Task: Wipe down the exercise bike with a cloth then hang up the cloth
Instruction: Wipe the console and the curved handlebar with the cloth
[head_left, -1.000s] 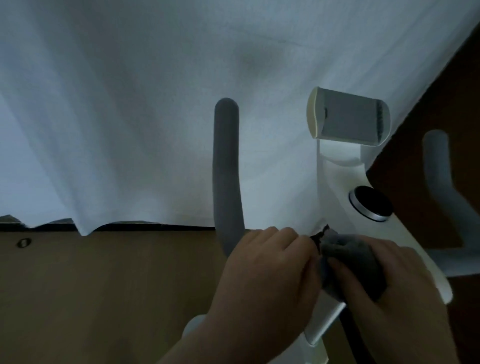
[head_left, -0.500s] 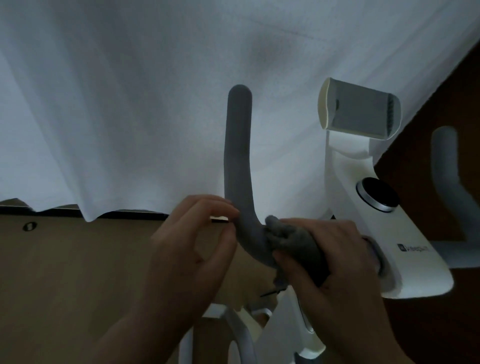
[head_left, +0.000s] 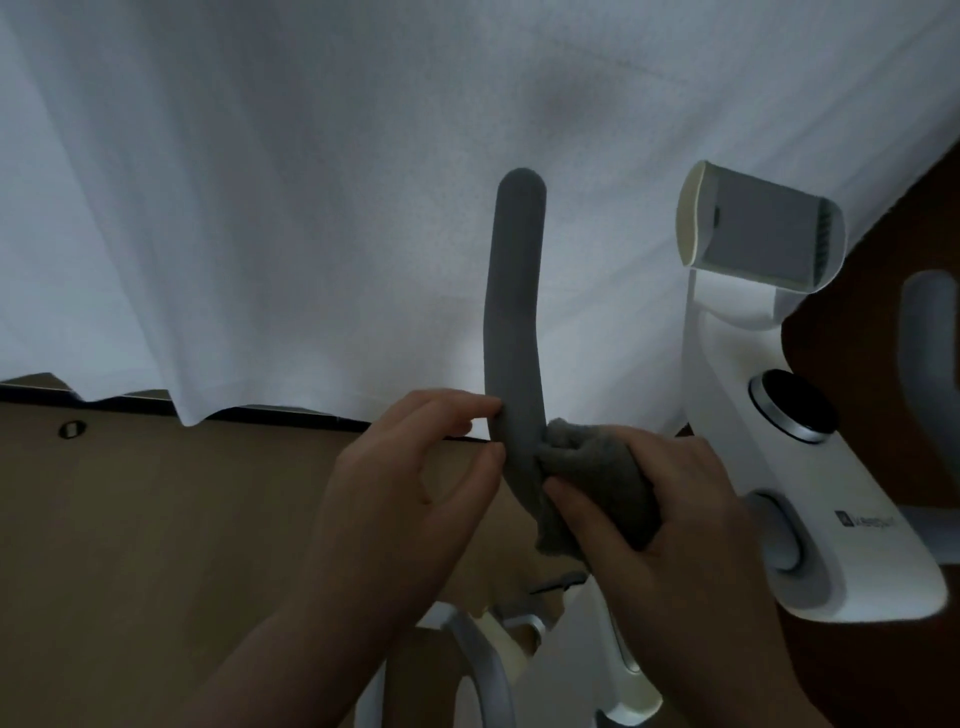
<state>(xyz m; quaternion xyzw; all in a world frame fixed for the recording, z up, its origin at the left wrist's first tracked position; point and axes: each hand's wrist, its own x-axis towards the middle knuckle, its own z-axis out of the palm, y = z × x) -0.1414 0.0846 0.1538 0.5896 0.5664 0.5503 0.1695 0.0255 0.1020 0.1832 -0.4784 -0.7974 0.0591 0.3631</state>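
While the grey cloth (head_left: 597, 483) is bunched in the curled fingers of the right hand (head_left: 670, 525), it is pressed against the right side of the grey foam handlebar (head_left: 514, 322) of the white exercise bike (head_left: 727, 395), near the bar's lower bend. From the left, the same bar is touched by the thumb and fingertips of the left hand (head_left: 410, 488), whose fingers are loosely curved, not clamped. A white curtain (head_left: 260, 182) is seen beyond, above a wooden floor (head_left: 156, 519).
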